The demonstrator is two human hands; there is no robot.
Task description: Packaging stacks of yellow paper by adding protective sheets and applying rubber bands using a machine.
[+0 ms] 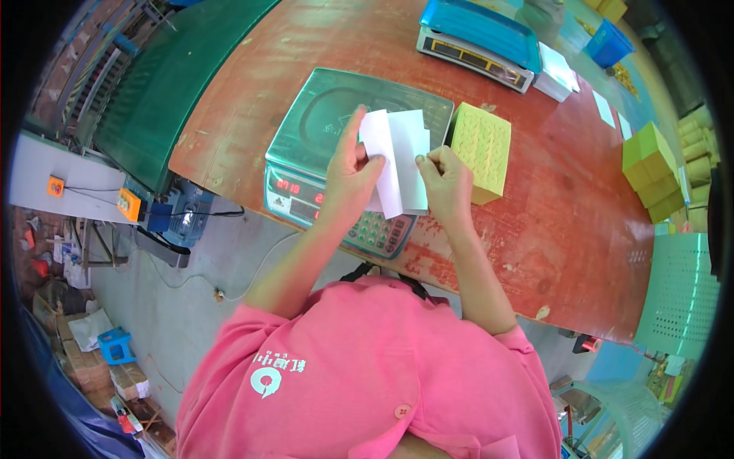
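Over the front of a digital weighing scale [306, 115] I hold a few white paper sheets [409, 153]. My left hand [355, 164] is closed on the left side of the sheets, its thumb on a folded or curled part [385, 164]. At the opposite edge, my right hand [447, 180] pinches the paper between thumb and fingers. The papers hide part of the scale's red display and keypad [376, 233]. Just right of the scale sits a yellow block-like stack [482, 149] with a bumpy patterned top, beside my right hand but apart from it.
A second scale with a blue tray [482, 30] stands at the far side of the red table [566, 222], next to a white paper stack [554, 73]. More yellow-green blocks [651, 172] sit near the right edge. A green surface [164, 92] adjoins on the left.
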